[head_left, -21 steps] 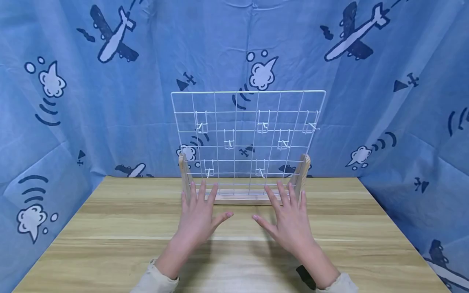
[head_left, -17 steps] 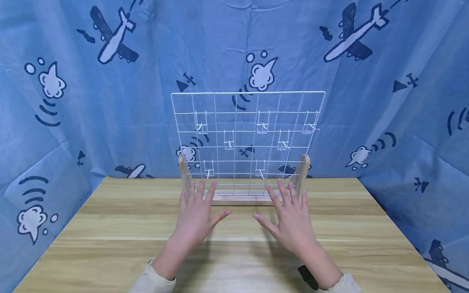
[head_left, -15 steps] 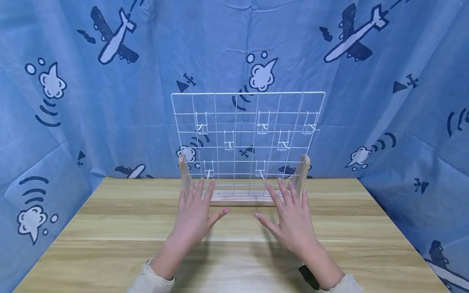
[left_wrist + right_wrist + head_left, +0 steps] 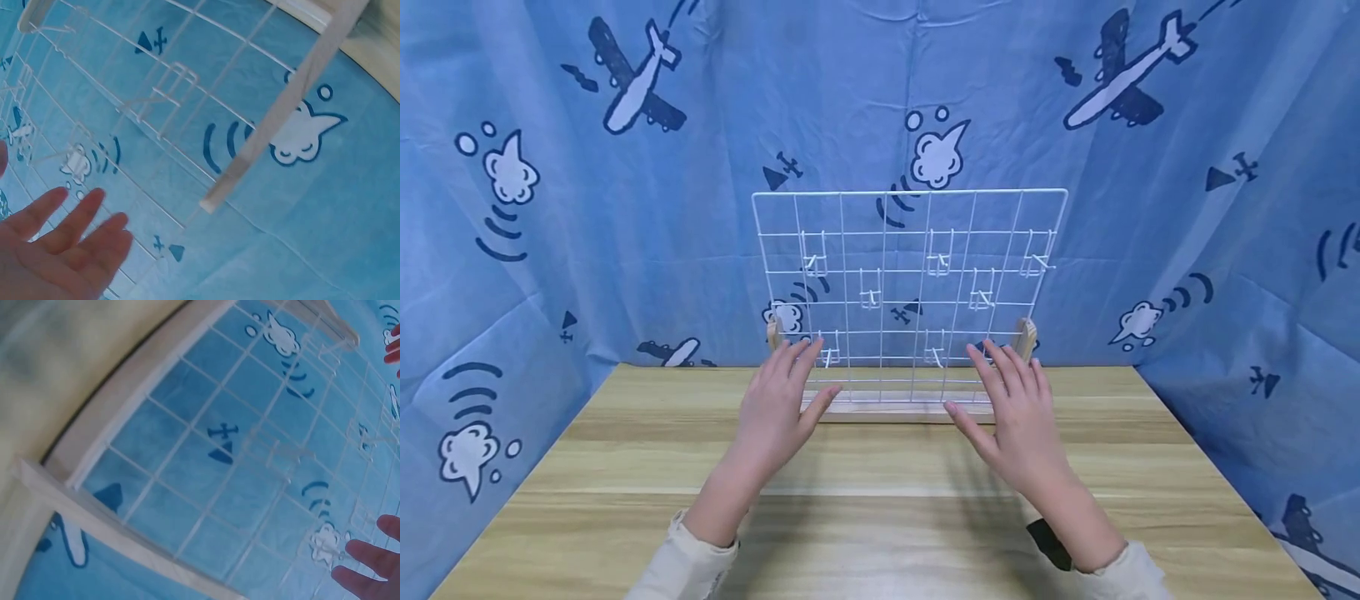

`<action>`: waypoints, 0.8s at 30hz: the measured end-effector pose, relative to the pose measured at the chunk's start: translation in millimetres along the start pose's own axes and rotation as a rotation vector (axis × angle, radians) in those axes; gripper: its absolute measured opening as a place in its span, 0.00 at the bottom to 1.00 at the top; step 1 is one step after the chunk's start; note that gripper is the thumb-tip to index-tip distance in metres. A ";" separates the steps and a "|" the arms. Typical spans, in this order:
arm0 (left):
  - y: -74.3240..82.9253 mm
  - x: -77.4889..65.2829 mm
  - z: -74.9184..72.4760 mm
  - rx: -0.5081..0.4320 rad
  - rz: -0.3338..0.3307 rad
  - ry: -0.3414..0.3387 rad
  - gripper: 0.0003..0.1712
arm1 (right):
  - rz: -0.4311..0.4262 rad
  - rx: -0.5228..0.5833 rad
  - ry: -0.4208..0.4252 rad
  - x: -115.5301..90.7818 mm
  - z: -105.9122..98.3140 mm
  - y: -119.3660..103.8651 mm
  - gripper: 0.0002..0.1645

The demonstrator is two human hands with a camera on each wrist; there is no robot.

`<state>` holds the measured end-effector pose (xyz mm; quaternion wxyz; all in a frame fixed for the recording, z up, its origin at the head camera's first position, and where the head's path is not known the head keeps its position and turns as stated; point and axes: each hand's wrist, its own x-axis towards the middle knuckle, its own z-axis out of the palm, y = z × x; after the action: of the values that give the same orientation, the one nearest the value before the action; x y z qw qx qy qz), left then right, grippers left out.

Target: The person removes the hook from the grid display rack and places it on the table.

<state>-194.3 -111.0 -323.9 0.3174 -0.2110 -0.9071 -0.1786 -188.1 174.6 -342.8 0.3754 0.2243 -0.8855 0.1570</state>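
A white wire grid panel (image 4: pixel 898 302) stands upright in a wooden stand (image 4: pixel 910 412) at the back of the table. Several white wire hooks (image 4: pixel 938 263) hang on it in staggered rows. In front of its lower left part, my left hand (image 4: pixel 773 406) is raised with fingers extended and thumb apart, holding nothing. My right hand (image 4: pixel 1017 417) mirrors it before the lower right part, also bare. Both hands overlap the stand's upright posts in the head view. The left wrist view shows the left fingers (image 4: pixel 78 228) near the grid; the right wrist view shows the right fingers (image 4: pixel 369 565) likewise.
The wood-grain tabletop (image 4: pixel 880 533) stretches out below the hands. A blue curtain (image 4: pixel 685 208) printed with airplanes and clouds encloses the table at the back and sides. A dark strap or patch (image 4: pixel 1049 543) shows by the right wrist.
Both hands have risen and spread apart, the left going left and the right going right, up over the stand's posts. The grid and hooks have stayed in place.
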 end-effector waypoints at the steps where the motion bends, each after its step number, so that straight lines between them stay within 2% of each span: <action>1: -1.6 1.5 -0.8 -0.007 0.015 0.025 0.32 | -0.005 0.005 0.016 2.2 -1.8 1.3 0.41; 5: -7.8 7.7 -3.9 -0.029 0.059 0.097 0.28 | -0.025 0.004 0.073 11.3 -8.5 6.5 0.40; 8: -12.1 11.9 -5.7 -0.053 0.074 0.126 0.27 | -0.038 0.012 0.117 18.0 -12.4 9.7 0.39; 15: -25.1 19.7 -7.7 -0.152 0.080 0.184 0.26 | -0.061 0.073 0.240 33.3 -19.2 15.6 0.36; 24: -40.5 34.6 -13.5 -0.266 0.102 0.375 0.25 | -0.133 0.091 0.386 56.1 -32.1 27.3 0.33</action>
<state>-232.2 -142.2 -299.2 0.4584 -0.2595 -0.7889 -0.3164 -217.7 196.4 -283.0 0.5372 0.2646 -0.7723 0.2120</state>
